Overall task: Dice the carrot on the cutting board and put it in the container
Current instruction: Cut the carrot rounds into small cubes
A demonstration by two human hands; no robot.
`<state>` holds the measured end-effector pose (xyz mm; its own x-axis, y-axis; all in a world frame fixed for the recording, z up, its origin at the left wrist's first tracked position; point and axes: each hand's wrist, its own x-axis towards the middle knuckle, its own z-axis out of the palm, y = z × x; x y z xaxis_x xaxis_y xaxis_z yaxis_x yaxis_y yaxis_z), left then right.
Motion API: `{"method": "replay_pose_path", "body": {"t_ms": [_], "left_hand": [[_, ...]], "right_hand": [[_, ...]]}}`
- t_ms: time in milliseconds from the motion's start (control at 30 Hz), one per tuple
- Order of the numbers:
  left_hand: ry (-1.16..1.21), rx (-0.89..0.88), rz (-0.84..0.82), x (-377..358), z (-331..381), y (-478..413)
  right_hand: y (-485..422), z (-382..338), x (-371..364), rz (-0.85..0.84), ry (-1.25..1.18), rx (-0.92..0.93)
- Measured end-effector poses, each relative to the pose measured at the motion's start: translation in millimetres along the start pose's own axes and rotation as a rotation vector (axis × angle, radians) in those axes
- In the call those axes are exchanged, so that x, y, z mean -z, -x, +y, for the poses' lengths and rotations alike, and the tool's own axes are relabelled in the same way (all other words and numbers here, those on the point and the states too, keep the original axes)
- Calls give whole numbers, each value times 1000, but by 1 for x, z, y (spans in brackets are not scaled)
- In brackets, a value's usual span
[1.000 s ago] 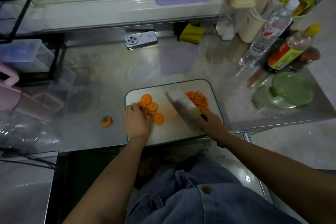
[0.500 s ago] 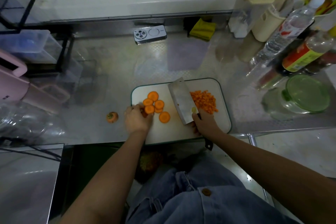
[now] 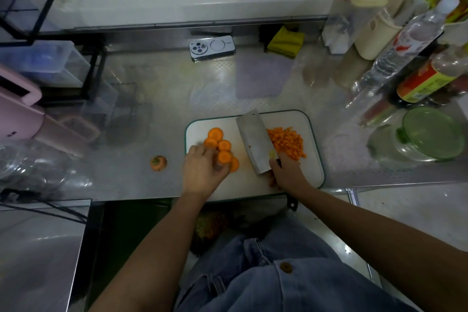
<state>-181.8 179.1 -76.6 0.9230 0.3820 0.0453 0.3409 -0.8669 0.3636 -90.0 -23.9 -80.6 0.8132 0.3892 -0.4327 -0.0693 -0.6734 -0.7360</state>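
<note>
From where I was watching, both forearms reached in from the bottom edge onto the cutting board [image 3: 253, 186]. The left hand [image 3: 202, 172] was knuckles-up, its fingers curled around the near carrot slices [image 3: 220, 145]; I counted five rounds. The right hand [image 3: 286, 172] was clenched on the handle of one cleaver [image 3: 254, 142], whose blade lay between the slices and one pile of diced carrot [image 3: 287, 143]. One carrot end [image 3: 158, 163] sat left of the board, and one green-lidded container [image 3: 415, 142] sat to the right.
</note>
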Motion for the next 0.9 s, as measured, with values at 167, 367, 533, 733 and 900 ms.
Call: {"method": "replay_pose_path", "body": {"t_ms": [167, 367, 533, 733, 900], "left_hand": [[-179, -63, -77, -11, 13, -2], [-179, -43, -118, -8, 19, -2], [-139, -35, -153, -10, 23, 2], [-178, -35, -245, -8, 30, -6], [-134, -14, -262, -8, 38, -10]], "right_hand": [[2, -1, 3, 12, 4, 21], [6, 0, 4, 51, -26, 49], [8, 1, 4, 57, -33, 79], [9, 1, 7, 58, -12, 93], [9, 4, 12, 158, 45, 139]]}}
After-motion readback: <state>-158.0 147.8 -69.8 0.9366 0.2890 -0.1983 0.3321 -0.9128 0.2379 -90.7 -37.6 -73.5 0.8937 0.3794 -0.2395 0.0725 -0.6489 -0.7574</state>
